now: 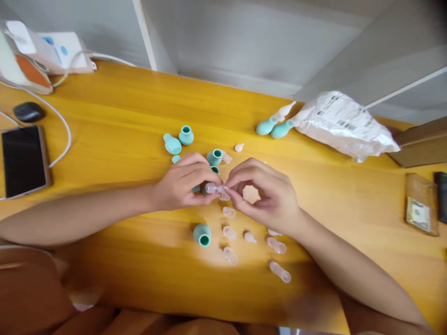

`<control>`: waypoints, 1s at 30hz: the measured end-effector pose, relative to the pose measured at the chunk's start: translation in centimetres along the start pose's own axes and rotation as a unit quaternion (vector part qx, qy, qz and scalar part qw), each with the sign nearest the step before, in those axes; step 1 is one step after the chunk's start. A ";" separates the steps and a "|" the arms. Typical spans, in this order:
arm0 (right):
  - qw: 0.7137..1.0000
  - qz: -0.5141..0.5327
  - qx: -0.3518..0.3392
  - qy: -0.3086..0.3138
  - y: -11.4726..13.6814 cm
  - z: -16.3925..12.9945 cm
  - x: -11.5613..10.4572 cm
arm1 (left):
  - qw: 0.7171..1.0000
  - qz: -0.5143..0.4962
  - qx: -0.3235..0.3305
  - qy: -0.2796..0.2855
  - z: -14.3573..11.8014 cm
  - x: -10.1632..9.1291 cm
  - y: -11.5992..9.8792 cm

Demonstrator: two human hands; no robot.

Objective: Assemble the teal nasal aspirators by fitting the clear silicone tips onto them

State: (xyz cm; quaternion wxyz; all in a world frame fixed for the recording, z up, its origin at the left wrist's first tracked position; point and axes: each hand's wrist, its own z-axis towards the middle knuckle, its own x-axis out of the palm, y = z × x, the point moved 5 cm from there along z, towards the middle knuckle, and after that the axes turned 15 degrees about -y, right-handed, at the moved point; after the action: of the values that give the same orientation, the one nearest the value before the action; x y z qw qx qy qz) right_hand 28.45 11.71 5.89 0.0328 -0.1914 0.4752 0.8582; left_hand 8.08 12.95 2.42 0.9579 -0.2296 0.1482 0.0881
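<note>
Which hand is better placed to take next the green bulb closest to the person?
Probably the left hand: it is nearer that green bulb, and the right hand is farther off. Both hands are busy at a small clear tube, so the left would first need to let go.

Bare forearms are showing on both sides, the left forearm (80, 216) filling the left of the frame, the right forearm (356, 265) the lower right, both narrowing to smooth wrists (151, 197). The left hand (186, 181) and right hand (268, 195) are appearing bare too, while lower-left shapes (28, 288) are blurring, possibly clothing.
</note>
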 end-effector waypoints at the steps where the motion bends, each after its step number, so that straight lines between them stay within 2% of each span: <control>1: 1.000 0.005 0.003 -0.001 -0.1 0.0 0.0 | 1.000 0.003 -0.002 0.001 0.0 0.0 0.0; 13: 1.000 0.012 0.016 -0.005 -0.6 0.0 0.0 | 1.000 -0.005 -0.012 0.010 -0.2 -0.1 0.2; 18: 1.000 -0.015 0.015 -0.004 -0.5 0.2 -0.4 | 1.000 0.002 -0.012 0.011 -0.3 -0.1 0.3; 26: 0.998 -0.061 -0.031 0.009 0.5 0.3 -0.6 | 1.000 -0.008 -0.003 0.003 0.0 -0.1 0.0; 30: 0.994 -0.074 -0.079 0.005 0.6 0.1 -0.5 | 1.000 0.002 -0.015 0.011 -0.1 0.0 0.0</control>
State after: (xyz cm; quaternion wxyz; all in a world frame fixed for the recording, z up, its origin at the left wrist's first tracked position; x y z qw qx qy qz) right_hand 28.76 11.58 6.62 0.0790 -0.2322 0.3910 0.8871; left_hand 8.00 12.94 2.33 0.9526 -0.2444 0.1578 0.0893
